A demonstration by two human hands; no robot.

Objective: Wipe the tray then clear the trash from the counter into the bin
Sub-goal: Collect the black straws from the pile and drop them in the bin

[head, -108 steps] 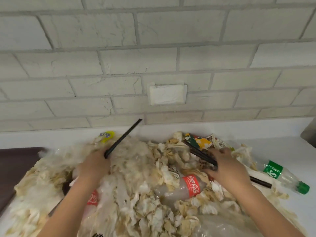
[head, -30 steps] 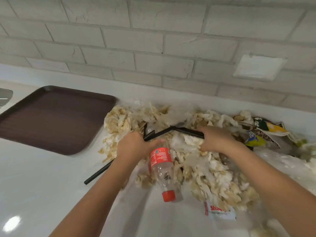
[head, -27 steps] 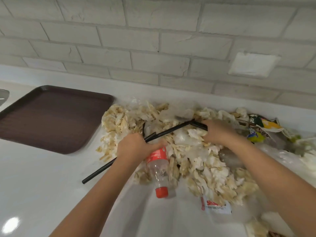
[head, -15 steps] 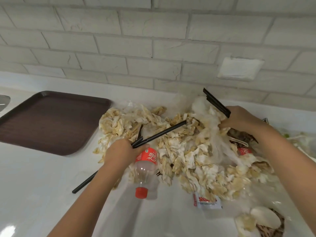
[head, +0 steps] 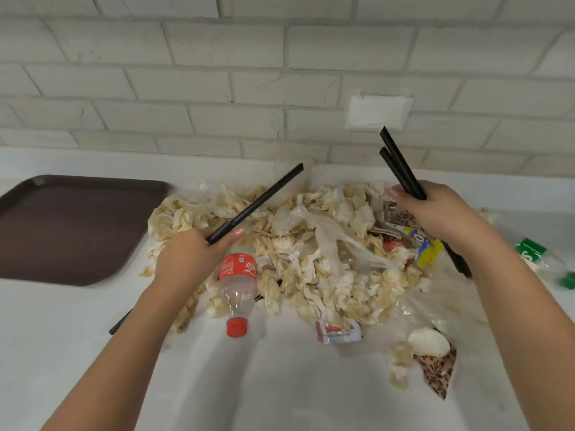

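Head view: left hand grips one black stick mid-length, fingers curled round it, tip angled up toward the wall. Right hand is clenched on a pair of sticks, tips raised above the pile and lower ends poking out past the wrist. The trash pile, mostly crumpled tissue and plastic film, sits on the worktop between the hands. A red-cap bottle lies at its near edge, just beside the left hand, with a sachet in front. A green bottle lies apart at far right. The tray is left of the pile, bare and apparently done. Bin not in view. Step looks like gathering the sticks out of the trash: best to bundle all three in one hand, freeing the other to scoop tissue. Lift them clear so no film drags along, and mind the bottle rolling off.
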